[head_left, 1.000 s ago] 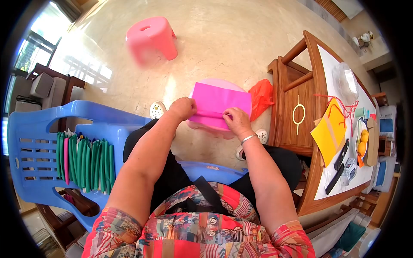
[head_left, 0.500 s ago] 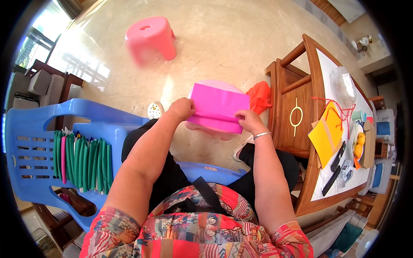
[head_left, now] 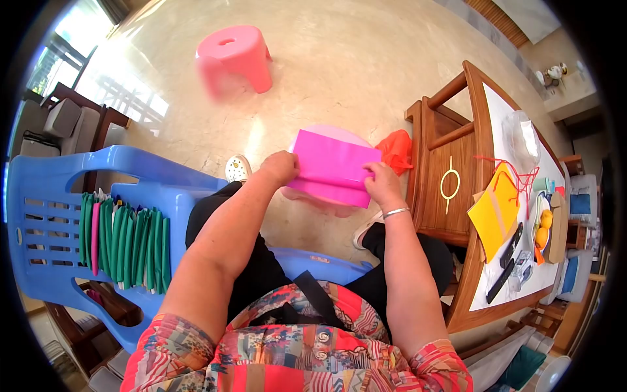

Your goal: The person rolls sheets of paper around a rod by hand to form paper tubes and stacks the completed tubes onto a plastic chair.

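Observation:
A bright magenta sheet point(head_left: 336, 160) lies over a pink round stool point(head_left: 326, 134), with a crease running across its lower part. My left hand point(head_left: 281, 168) is closed on the sheet's left edge. At the right edge, my right hand point(head_left: 383, 183) pinches the sheet between thumb and fingers; a silver bracelet is on that wrist. Just behind the right side of the stool is a red plastic bag point(head_left: 395, 150).
A blue plastic chair point(head_left: 46, 170) at the left holds a row of green folded pieces point(head_left: 127, 245) and a pink one. A pink stool point(head_left: 235, 55) stands ahead. On the right, a wooden table point(head_left: 467, 287) bears yellow sheets point(head_left: 493, 215), red string and fruit.
My right hand has moved from the sheet's lower crease out to its right edge and slightly up it. The lower part of the sheet now lies flatter. My left hand stays on the left edge.

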The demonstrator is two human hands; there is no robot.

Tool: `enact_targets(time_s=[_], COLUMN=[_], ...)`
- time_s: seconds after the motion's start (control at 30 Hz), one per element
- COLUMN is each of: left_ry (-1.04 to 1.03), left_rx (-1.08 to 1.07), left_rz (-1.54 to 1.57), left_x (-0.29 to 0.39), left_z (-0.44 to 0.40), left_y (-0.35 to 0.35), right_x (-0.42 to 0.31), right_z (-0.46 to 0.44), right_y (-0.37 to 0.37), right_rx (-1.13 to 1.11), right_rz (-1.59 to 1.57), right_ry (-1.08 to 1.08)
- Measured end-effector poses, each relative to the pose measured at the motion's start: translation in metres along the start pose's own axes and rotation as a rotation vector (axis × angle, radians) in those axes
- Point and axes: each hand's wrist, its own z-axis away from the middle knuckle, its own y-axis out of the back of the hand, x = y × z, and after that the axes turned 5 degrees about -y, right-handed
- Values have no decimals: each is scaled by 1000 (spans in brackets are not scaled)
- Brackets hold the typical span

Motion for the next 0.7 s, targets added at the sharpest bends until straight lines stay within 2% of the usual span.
enact_targets(time_s=[0.1, 0.13, 0.23, 0.7], left_ry=[12, 15, 25, 53], left_rx=[-4, -6, -9, 11], left_rz=[-8, -11, -36, -103], left_x=[0, 1, 4, 7], left_z=[-1, -1, 0, -7], left_y=[0, 0, 1, -5], right_x=[-26, -31, -23, -14], right_z=[5, 7, 10, 12], right_y=[-6, -10, -24, -24], right_rx=[-50, -50, -86, -278], right_rz=[17, 29, 118, 90], right_ry=[223, 223, 166, -33])
